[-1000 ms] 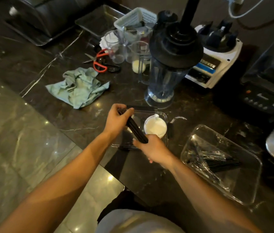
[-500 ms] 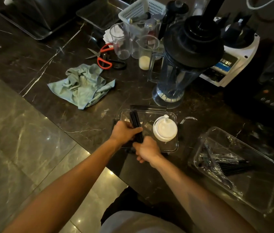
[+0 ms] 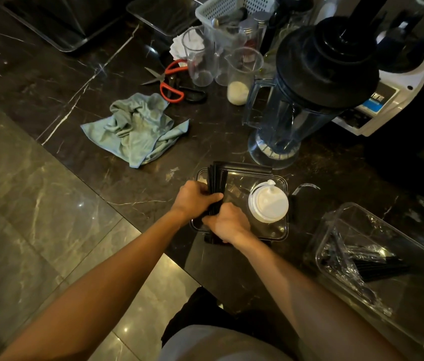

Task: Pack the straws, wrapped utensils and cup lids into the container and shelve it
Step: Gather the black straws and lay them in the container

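Note:
A bundle of black straws [image 3: 216,178] lies along the left side of a flat clear container lid [image 3: 242,183] with a dark rim on the dark marble counter. My left hand [image 3: 195,199] grips the bundle at its middle. My right hand [image 3: 229,225] holds its near end, which is hidden under the fingers. A stack of white cup lids [image 3: 268,204] stands on the right part of the same lid. To the right, a deep clear container [image 3: 388,269] holds plastic-wrapped utensils [image 3: 346,259] and more black straws [image 3: 380,269].
A blender jug [image 3: 307,95] with a black lid stands just behind the container lid. Further back are measuring cups [image 3: 242,74], red-handled scissors [image 3: 171,84], a white basket [image 3: 226,11] and a white machine base [image 3: 388,100]. A crumpled green cloth [image 3: 138,128] lies to the left. The counter edge [image 3: 117,204] runs diagonally past my left arm.
The straw bundle came down from a raised, slanted hold onto the left side of the container lid. Both hands lowered with it and moved closer together.

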`<state>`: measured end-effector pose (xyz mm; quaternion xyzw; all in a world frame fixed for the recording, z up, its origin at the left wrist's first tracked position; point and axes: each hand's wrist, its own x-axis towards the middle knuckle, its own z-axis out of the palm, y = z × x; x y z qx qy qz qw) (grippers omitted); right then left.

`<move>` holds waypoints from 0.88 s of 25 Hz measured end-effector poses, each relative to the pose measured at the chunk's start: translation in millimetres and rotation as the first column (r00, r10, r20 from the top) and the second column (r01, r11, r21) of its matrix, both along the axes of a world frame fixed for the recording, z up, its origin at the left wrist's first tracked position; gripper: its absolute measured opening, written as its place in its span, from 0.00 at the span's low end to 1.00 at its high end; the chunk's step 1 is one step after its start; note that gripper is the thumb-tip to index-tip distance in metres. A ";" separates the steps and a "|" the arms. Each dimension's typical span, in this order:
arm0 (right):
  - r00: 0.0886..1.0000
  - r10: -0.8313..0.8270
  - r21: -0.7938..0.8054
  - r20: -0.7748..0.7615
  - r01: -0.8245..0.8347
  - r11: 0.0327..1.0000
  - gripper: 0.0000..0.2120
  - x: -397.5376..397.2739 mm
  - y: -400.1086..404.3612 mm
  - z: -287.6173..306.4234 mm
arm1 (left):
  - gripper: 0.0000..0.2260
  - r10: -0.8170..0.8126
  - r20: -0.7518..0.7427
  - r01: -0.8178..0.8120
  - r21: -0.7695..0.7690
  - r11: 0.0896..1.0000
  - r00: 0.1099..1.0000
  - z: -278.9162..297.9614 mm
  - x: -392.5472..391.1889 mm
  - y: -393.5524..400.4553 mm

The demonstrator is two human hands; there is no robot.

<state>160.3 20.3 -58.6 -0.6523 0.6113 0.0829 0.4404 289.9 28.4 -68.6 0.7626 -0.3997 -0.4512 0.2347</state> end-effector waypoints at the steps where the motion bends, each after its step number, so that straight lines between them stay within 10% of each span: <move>1: 0.998 -0.038 0.040 0.045 0.036 0.999 0.11 2.0 0.3 -1.3 | 0.10 0.011 -0.002 -0.011 -0.002 1.000 1.000 -0.2 2.6 0.1; 22: 0.955 0.133 -0.352 -0.265 -0.225 0.908 0.26 -16.5 17.2 6.4 | 0.11 0.013 -0.013 -0.014 -0.093 0.996 1.000 -4.3 -14.5 17.0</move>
